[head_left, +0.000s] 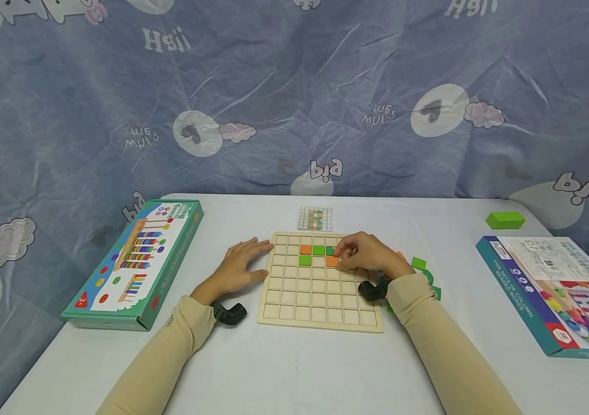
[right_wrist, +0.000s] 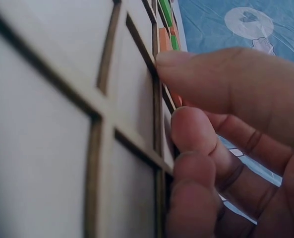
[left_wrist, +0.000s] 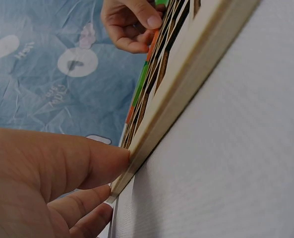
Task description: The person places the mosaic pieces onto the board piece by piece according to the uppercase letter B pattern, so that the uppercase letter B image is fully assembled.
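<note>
- The wooden grid board (head_left: 302, 297) lay flat on the white table (head_left: 294, 369) between the forearms, nearly square, turned slightly, its near edge dropping towards the right.
- Orange tiles (head_left: 305, 249) and green tiles (head_left: 305, 260) sat in two rows towards its far side.
- The right hand (head_left: 364, 253) was over these rows, thumb and fingers bent close together by an orange tile; whether they pinched anything could not be told, even from the right wrist view, which did reveal raised strips around sunken cells.
- The left hand (head_left: 237, 268) touched the left edge, fingers loosely extended, gripping nothing; only the left wrist view showed the thumb tip against the board's side.
- Loose pieces (head_left: 419, 263) lay just right of the board, a pattern card (head_left: 315, 219) beyond it.
- The left box (head_left: 136, 259) pointed lengthwise away from the person; a right box (head_left: 559, 294) and green block (head_left: 505, 220) lay opposite.
- Behind hung a blue printed cloth (head_left: 284, 75).
</note>
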Demonstrator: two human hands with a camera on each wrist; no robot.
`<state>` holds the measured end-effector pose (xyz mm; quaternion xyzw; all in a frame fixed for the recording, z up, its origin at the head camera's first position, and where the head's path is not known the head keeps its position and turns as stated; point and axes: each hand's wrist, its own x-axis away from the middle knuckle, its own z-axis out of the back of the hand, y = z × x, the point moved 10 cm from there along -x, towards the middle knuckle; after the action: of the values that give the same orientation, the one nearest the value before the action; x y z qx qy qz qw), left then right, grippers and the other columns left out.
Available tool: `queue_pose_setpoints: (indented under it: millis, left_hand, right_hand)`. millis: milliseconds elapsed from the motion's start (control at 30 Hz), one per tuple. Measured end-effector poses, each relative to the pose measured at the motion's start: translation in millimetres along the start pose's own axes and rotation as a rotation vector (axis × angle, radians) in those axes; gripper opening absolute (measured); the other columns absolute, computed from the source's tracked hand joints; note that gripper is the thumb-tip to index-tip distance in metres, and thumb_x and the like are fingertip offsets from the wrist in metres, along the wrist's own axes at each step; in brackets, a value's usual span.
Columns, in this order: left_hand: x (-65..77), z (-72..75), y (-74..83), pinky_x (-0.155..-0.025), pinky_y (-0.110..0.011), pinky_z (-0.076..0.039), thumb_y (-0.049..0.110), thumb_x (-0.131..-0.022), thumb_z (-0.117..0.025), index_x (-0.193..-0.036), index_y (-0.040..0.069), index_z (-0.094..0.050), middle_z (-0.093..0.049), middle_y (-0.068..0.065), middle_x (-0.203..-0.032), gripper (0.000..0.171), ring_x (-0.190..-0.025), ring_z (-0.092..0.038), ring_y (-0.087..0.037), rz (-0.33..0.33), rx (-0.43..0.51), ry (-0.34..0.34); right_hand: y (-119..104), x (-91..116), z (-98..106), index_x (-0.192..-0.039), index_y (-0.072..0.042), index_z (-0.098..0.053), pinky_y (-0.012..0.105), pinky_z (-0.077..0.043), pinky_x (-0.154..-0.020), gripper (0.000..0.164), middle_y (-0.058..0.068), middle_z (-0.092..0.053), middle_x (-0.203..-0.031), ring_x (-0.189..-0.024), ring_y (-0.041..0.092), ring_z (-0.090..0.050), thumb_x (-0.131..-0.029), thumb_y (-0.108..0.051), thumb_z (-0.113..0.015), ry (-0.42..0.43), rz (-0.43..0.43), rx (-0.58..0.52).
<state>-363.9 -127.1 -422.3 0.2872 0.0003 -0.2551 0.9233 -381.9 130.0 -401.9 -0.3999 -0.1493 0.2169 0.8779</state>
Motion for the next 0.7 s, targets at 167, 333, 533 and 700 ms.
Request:
queue_pose_setpoints:
  millis: [167,333,533,700]
  left_hand:
    - [-0.1,0.3,-0.6,-0.13,-0.065,-0.013,0.025,-0.093,-0.068,-0.159,0.006,-0.053,-0.047,-0.016,-0.168,0.07,-0.162,-0.028,-0.042,-0.006,-0.005,0.002]
    - [-0.1,-0.4,-1.1,-0.13,-0.065,-0.013,0.025,-0.093,-0.068,-0.159,0.006,-0.053,-0.046,-0.015,-0.168,0.07,-0.162,-0.028,-0.042,-0.001,0.0,-0.003]
    - [-0.4,-0.5,-1.8,-0.13,-0.065,-0.012,0.025,-0.093,-0.068,-0.159,0.006,-0.053,-0.046,-0.016,-0.168,0.07,-0.162,-0.028,-0.042,0.001,0.0,-0.001]
    - [-0.8,-1.2,-2.2,-0.13,-0.065,-0.012,0.025,-0.094,-0.069,-0.16,0.007,-0.053,-0.046,-0.015,-0.168,0.07,-0.162,-0.027,-0.042,0.005,-0.01,-0.005]
  right_hand:
    - [-0.9,0.6,0.5,-0.114,0.004,-0.075,0.032,-0.053,-0.062,0.024,0.003,-0.069,-0.082,-0.064,0.014,-0.06,-0.093,-0.006,-0.08,-0.003,0.001,-0.03]
    - [2.5,2.1,2.6,-0.121,0.007,-0.072,0.033,-0.054,-0.064,0.027,0.005,-0.068,-0.086,-0.068,0.016,-0.058,-0.098,-0.008,-0.076,-0.013,-0.007,-0.115]
    - [3.0,8.3,13.2,-0.127,0.011,-0.069,0.031,-0.051,-0.062,0.029,0.006,-0.062,-0.089,-0.066,0.019,-0.055,-0.104,-0.008,-0.069,-0.005,-0.002,-0.194]
    - [8.7,12.9,26.2,-0.128,0.01,-0.068,0.032,-0.054,-0.064,0.031,0.011,-0.065,-0.087,-0.068,0.019,-0.057,-0.107,-0.012,-0.068,0.037,-0.031,-0.225]
